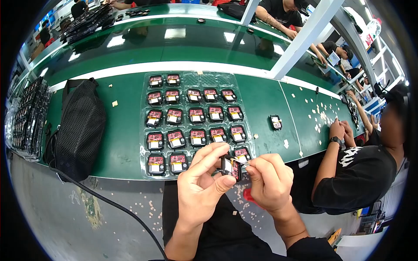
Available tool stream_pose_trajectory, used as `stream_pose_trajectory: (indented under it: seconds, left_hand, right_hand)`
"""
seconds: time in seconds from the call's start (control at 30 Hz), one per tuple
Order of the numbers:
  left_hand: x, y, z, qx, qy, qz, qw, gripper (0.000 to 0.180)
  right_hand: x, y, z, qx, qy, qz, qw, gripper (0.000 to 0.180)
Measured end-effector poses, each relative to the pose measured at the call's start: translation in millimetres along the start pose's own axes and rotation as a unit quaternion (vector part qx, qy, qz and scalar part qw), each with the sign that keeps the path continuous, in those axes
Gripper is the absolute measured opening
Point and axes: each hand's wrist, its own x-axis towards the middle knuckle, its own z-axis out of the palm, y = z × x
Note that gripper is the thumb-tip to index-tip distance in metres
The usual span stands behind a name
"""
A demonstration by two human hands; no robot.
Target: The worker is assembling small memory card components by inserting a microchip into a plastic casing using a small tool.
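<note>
From my remote seat I see the left hand (202, 182) holding a small black module (235, 172) between thumb and fingers, tipped up over the near edge of the table (124, 117), while the right hand (271, 180) pinches a thin metal tool (241, 162) whose tip meets the module's upper part. The exact contact is too small and too covered by fingers for me to tell what it grips or presses. I judge this step wants the left thumb kept low on the casing, so the face stays open to the tool, and both wrists held close together so they steady one another; I would have the tip come in at a shallow angle and press lightly, since a slip could scratch the board or the pale label. Just beyond the hands lies the clear plastic tray (214, 79), most of its cells filled with similar modules (197, 115), a few at the far side without one; the hands cover part of its near right corner, so I would lift clear of that row before moving sideways. To the right a lone module (275, 122) lies apart on the table, and farther along small pale squares (323, 116) are scattered near a co-worker (357, 174), who limits reach that way. On the left a black bag (82, 126) and a stack of trays (28, 119) take up the table, and a black cable (117, 209) runs down past the left forearm, where an elbow might snag it.
</note>
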Motion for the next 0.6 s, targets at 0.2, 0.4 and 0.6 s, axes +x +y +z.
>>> stream_pose_trajectory:
  seconds: [0.2,0.4,0.6]
  left_hand:
    - [-0.8,0.6,0.2,0.001,0.001,0.002,1.0,0.062]
    - [-0.9,-0.3,-3.7,0.01,-0.007,0.0,1.0,0.063]
    - [-3.4,5.8,-9.8,-0.04,0.005,0.013,0.999,0.061]
  right_hand:
    - [-0.3,-0.3,0.2,0.002,0.002,-0.003,1.0,0.019]
    - [2.3,-1.5,-7.2,0.017,-0.041,0.012,0.999,0.018]
    - [-4.1,46.6,0.8,0.017,0.06,0.157,0.986,0.015]
